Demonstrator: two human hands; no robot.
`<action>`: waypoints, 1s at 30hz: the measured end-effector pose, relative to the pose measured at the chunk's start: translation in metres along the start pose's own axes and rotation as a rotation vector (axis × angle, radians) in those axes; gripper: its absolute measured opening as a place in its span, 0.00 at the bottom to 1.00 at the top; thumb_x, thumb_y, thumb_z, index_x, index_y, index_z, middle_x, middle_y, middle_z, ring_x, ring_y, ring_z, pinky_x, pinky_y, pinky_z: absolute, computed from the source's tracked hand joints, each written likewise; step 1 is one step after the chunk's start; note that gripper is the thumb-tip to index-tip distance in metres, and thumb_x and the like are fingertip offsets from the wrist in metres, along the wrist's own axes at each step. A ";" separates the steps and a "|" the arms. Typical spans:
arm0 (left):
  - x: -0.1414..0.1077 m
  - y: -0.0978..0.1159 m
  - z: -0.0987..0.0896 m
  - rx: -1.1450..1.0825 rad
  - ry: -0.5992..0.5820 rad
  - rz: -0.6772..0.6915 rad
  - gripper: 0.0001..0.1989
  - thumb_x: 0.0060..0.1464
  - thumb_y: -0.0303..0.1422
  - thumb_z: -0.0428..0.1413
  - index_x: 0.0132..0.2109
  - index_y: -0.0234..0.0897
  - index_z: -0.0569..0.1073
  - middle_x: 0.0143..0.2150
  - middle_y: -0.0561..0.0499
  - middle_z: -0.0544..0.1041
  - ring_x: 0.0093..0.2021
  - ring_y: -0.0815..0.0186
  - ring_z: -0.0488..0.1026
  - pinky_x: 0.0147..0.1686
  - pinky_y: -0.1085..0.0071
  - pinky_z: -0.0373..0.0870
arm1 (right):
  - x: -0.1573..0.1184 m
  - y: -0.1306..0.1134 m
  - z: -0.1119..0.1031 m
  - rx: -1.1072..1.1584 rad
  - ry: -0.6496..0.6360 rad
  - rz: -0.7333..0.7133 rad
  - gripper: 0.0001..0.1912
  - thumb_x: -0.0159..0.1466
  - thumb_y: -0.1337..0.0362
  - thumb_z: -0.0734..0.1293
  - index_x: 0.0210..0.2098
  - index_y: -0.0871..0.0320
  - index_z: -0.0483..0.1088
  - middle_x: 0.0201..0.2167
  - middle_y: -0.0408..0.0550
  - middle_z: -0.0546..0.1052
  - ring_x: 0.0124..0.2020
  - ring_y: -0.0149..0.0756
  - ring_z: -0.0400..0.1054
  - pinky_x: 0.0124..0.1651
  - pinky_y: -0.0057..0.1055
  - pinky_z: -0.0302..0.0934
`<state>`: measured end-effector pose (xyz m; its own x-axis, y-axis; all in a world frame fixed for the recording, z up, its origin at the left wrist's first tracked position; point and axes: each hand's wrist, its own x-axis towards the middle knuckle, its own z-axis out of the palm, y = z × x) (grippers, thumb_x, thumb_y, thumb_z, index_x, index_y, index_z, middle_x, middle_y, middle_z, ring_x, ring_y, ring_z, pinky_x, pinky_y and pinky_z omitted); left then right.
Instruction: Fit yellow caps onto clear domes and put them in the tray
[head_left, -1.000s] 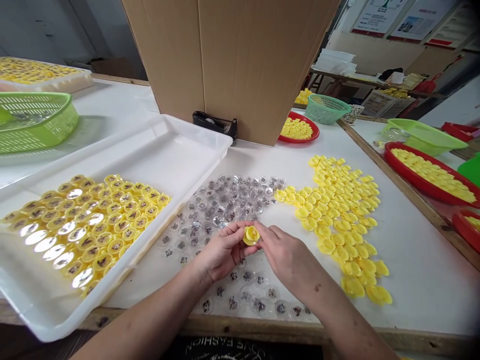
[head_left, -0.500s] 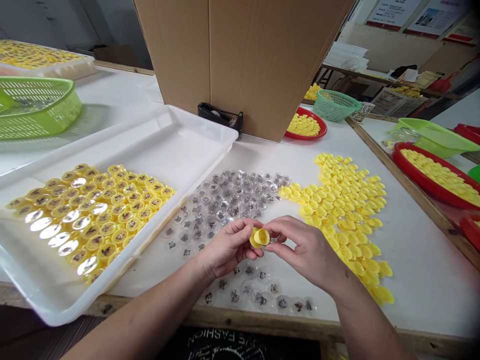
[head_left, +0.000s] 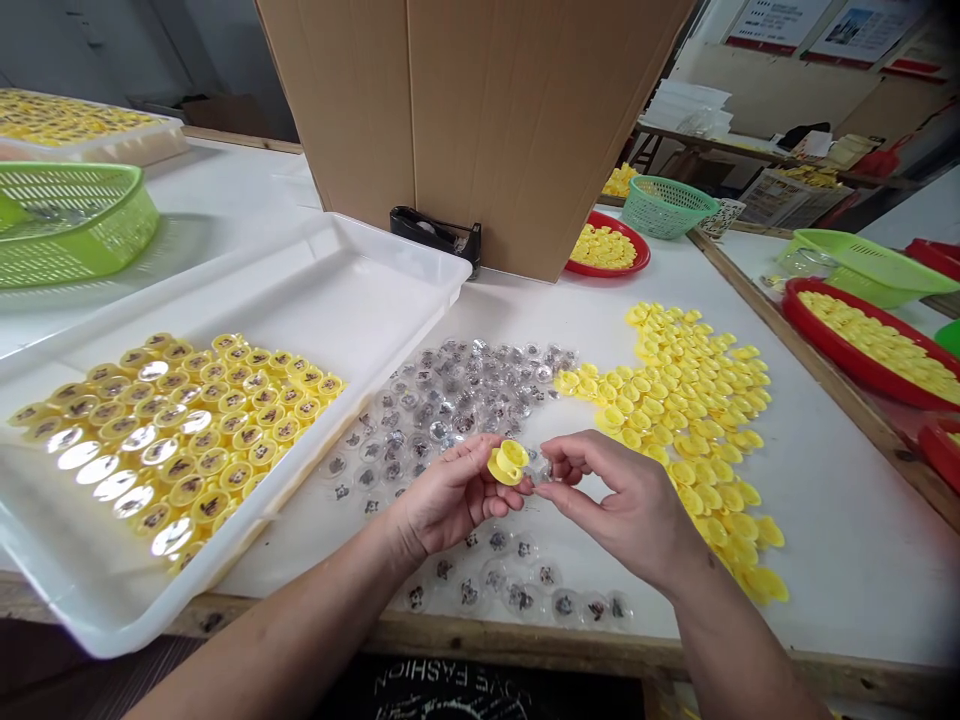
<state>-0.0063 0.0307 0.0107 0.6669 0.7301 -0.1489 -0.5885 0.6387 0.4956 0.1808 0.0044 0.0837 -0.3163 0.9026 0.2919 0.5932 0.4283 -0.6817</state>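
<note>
My left hand grips a small yellow spool-shaped piece between thumb and fingers. Close to its right, my right hand pinches a clear round cover, partly hidden by the fingertips. Clear covers with small dark pictures lie behind and in front of my hands on the white table. Yellow pieces are spread to the right. On the left, a white tray holds rows of yellow pieces with pictures on top.
A tall cardboard box stands at the back with a black tape dispenser before it. Green baskets and red plates sit around the sides. A wooden strip crosses the right.
The yellow piece in my left hand has turned more upright. My right hand has moved slightly right, away from it, and the clear cover shows between the hands.
</note>
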 end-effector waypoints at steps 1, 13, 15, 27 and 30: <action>0.000 0.000 0.000 -0.009 -0.010 -0.010 0.13 0.59 0.37 0.54 0.46 0.32 0.68 0.34 0.38 0.76 0.30 0.65 0.76 0.26 0.80 0.72 | 0.001 0.000 -0.002 -0.018 0.007 -0.027 0.09 0.60 0.70 0.69 0.41 0.57 0.70 0.33 0.43 0.71 0.32 0.32 0.66 0.35 0.30 0.63; -0.001 -0.003 0.002 0.020 0.057 -0.112 0.14 0.57 0.38 0.57 0.36 0.28 0.73 0.27 0.47 0.73 0.22 0.73 0.72 0.18 0.86 0.67 | 0.011 -0.002 0.000 0.013 -0.235 -0.147 0.19 0.62 0.76 0.67 0.50 0.52 0.70 0.39 0.45 0.72 0.39 0.33 0.67 0.39 0.31 0.63; -0.002 -0.002 0.003 0.032 0.046 -0.118 0.15 0.56 0.39 0.58 0.35 0.27 0.73 0.27 0.47 0.73 0.22 0.72 0.72 0.19 0.86 0.68 | 0.010 0.000 0.000 0.037 -0.236 -0.125 0.19 0.62 0.75 0.67 0.50 0.51 0.70 0.39 0.44 0.72 0.39 0.33 0.68 0.39 0.31 0.63; -0.002 0.000 0.003 0.099 -0.023 -0.133 0.17 0.49 0.39 0.64 0.38 0.30 0.71 0.28 0.46 0.74 0.24 0.70 0.74 0.20 0.85 0.69 | 0.007 0.000 -0.005 0.066 -0.251 -0.113 0.19 0.63 0.73 0.67 0.51 0.50 0.69 0.41 0.46 0.72 0.41 0.34 0.68 0.41 0.32 0.66; -0.001 -0.001 0.003 0.097 -0.024 -0.120 0.17 0.50 0.40 0.63 0.37 0.31 0.69 0.28 0.46 0.74 0.24 0.69 0.74 0.20 0.85 0.70 | 0.007 -0.002 -0.005 0.012 -0.248 -0.159 0.20 0.62 0.75 0.66 0.51 0.52 0.69 0.41 0.47 0.72 0.41 0.34 0.68 0.41 0.31 0.65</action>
<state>-0.0057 0.0286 0.0129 0.7411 0.6433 -0.1922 -0.4579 0.6937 0.5560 0.1809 0.0102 0.0900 -0.5767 0.7858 0.2236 0.5135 0.5615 -0.6488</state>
